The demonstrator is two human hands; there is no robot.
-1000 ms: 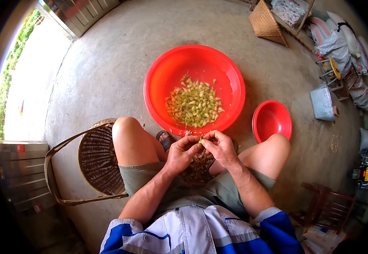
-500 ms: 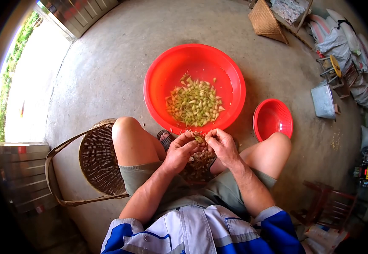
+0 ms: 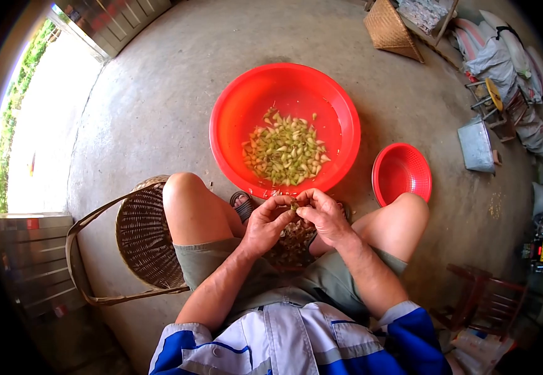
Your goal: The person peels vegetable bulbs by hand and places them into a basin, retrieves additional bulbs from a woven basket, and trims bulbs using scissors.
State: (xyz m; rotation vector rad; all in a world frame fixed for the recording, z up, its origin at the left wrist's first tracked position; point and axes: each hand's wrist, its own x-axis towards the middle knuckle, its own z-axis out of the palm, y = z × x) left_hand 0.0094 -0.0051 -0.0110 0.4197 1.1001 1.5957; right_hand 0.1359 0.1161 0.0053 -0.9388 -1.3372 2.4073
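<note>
Between my knees my left hand [image 3: 266, 226] and my right hand [image 3: 325, 219] meet, fingertips almost touching. Both are closed in a pinch on one small greenish-brown bulb [image 3: 294, 205], mostly hidden by the fingers. Just beyond them stands a large red basin [image 3: 224, 112]. On its floor lies a heap of small teardrop-shaped bulbs [image 3: 287, 150], pale yellow to green. Below my hands, a pile of dry brownish peelings [image 3: 290, 245] shows between my legs.
A wicker basket [image 3: 149, 237] with a long handle leans beside my left knee. Past my right knee sits a smaller red perforated basket [image 3: 402, 175]. Farther right are a metal bucket [image 3: 476, 147], filled sacks [image 3: 496, 65] and a dark red wooden chair [image 3: 487, 303].
My right hand has shifted slightly left, closer to my left hand, and its fingers have closed in on the bulb. The whole view has shifted slightly.
</note>
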